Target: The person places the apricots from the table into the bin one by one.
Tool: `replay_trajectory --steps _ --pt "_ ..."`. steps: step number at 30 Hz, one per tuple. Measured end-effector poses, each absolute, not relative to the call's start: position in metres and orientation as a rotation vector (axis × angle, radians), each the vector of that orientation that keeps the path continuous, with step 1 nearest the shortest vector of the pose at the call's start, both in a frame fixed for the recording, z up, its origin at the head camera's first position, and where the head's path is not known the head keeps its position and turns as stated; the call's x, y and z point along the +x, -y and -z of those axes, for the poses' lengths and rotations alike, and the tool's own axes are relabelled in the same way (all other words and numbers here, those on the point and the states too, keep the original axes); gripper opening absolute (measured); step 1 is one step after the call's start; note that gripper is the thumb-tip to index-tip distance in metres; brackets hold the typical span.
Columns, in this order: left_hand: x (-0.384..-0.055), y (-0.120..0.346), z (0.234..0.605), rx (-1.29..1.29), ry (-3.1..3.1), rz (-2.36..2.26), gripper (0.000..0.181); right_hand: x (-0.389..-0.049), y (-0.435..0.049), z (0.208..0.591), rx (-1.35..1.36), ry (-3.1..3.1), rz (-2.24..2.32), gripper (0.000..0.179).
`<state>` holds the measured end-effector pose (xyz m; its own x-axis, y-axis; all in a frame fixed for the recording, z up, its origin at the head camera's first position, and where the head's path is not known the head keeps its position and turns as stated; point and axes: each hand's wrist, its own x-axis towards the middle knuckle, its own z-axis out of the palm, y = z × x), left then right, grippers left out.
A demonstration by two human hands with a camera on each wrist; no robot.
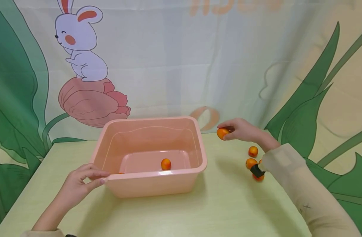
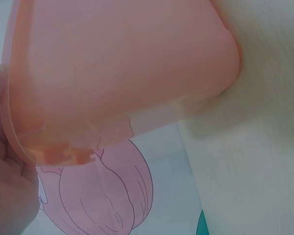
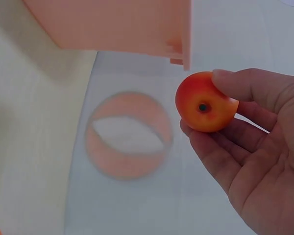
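Note:
My right hand [image 1: 241, 130] pinches a round orange-red fruit [image 1: 222, 133] between thumb and fingers, off to the right of the pink plastic basin [image 1: 157, 184] and above the table. The right wrist view shows a dark stem nub in the dimple of this fruit [image 3: 206, 103]. At the basin's near left corner, my left hand [image 1: 78, 184] grips the rim with thumb and fingers. Inside the basin lies a similar fruit [image 1: 166, 164]. An orange sliver [image 1: 121, 173] just shows over the near rim, its remainder hidden.
Several like fruits, among them one fruit [image 1: 253, 151] farther back, lie on the pale green table [image 1: 222, 204] under my right forearm, partly covered by the sleeve and a black strap [image 1: 257, 171]. A printed curtain [image 1: 157, 65] hangs along the table's back edge.

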<state>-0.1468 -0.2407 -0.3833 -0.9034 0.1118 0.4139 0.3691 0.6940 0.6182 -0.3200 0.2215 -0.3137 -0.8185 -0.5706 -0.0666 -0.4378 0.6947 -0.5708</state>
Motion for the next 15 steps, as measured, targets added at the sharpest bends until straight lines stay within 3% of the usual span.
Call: replay_trajectory --steps 15 --pt "-0.148 0.242 0.384 -0.396 2.541 1.038 0.018 -0.33 -0.184 0.284 -0.908 -2.668 0.722 0.037"
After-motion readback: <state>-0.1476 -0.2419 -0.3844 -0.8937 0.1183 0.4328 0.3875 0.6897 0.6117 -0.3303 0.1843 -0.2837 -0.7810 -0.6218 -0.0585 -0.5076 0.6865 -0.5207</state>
